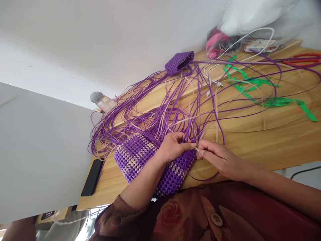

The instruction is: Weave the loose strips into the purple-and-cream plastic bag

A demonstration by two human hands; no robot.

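Observation:
A woven purple and beige basket [132, 162] lies tilted on the wooden table close to my body. Long loose purple and beige strips [160, 120] spread out from its upper edge. At the basket's right corner, my left hand [173, 146] is closed, thumb and fingers pinching at the strips. My right hand [218, 159] meets it there, pinching a pale beige strip [197, 149] between thumb and forefinger. The fingertips of both hands nearly touch. Just what the left fingertips grip is partly hidden.
Further back stands a small purple woven pouch [177, 63]. To the right lie a green measuring tape [250, 90], a white cable [213, 82] and red-handled scissors [303, 60]. A bottle [104, 102] and a black phone [92, 177] are on the left.

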